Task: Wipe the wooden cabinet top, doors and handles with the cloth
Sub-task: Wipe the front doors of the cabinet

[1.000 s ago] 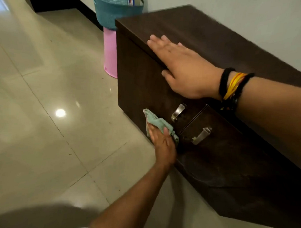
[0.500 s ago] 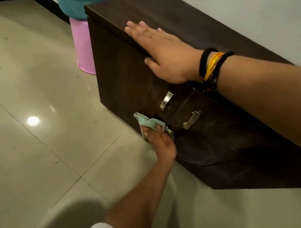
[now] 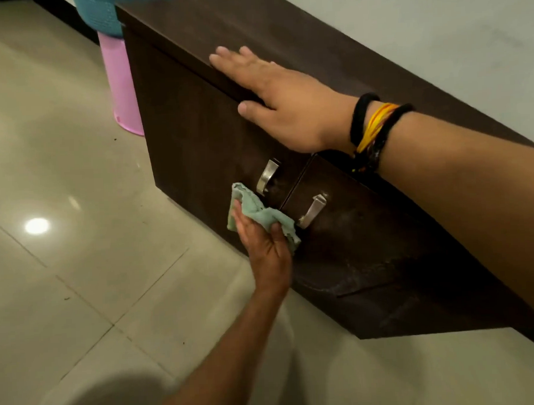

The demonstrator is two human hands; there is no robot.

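Observation:
A dark brown wooden cabinet has its top (image 3: pixel 284 35) running along the wall and two doors below. The left door (image 3: pixel 197 138) and the right door (image 3: pixel 382 243) each carry a metal handle, the left handle (image 3: pixel 268 175) and the right handle (image 3: pixel 313 209). My left hand (image 3: pixel 267 244) presses a crumpled pale green cloth (image 3: pixel 254 209) against the door fronts just below the left handle. The cloth's right end reaches the foot of the right handle. My right hand (image 3: pixel 286 104) lies flat, fingers spread, over the front edge of the top, with bracelets on its wrist.
A pink bin (image 3: pixel 122 86) stands on the floor against the cabinet's far end, with a teal basket (image 3: pixel 101 14) on top of it. Glossy tiled floor (image 3: pixel 80 269) spreads to the left. A white wall (image 3: pixel 435 29) backs the cabinet.
My left hand slid the cloth down the door front, then back up toward the two handles. My right hand has stayed flat on the cabinet top. The view shifted.

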